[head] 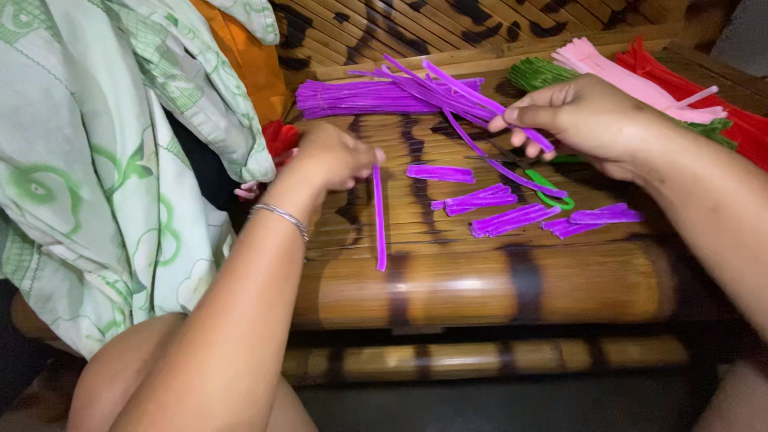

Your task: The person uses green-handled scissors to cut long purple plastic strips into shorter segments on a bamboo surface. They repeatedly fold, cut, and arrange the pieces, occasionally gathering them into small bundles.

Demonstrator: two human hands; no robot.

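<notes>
Cloth (96, 160), pale green with a leaf print, hangs along the left edge and crowds the left side of the bamboo mat (480, 288). Beside it, the left hand (332, 156), with a thin metal bracelet (280, 216) on the wrist, is closed around the upper end of a single purple pipe cleaner (379, 220), which lies straight down the mat toward its rolled near edge. Bare mat lies open between this piece and the cut pieces to the right. Behind the hand, a bundle of long purple pipe cleaners (360, 98) lies across the far part of the mat, some strands fanning out to the right. Short purple cut pieces (512, 218) lie in small groups at mid-mat, apart from one another. Green-handled scissors (552, 192) rest among them, partly covered. The right hand (588, 120) pinches a long purple strand (512, 128) between thumb and fingers, the strand trailing down toward the scissors. At far right, green (536, 72), pink (616, 76) and red (720, 92) pipe cleaner bundles lie side by side near the mat's corner.
</notes>
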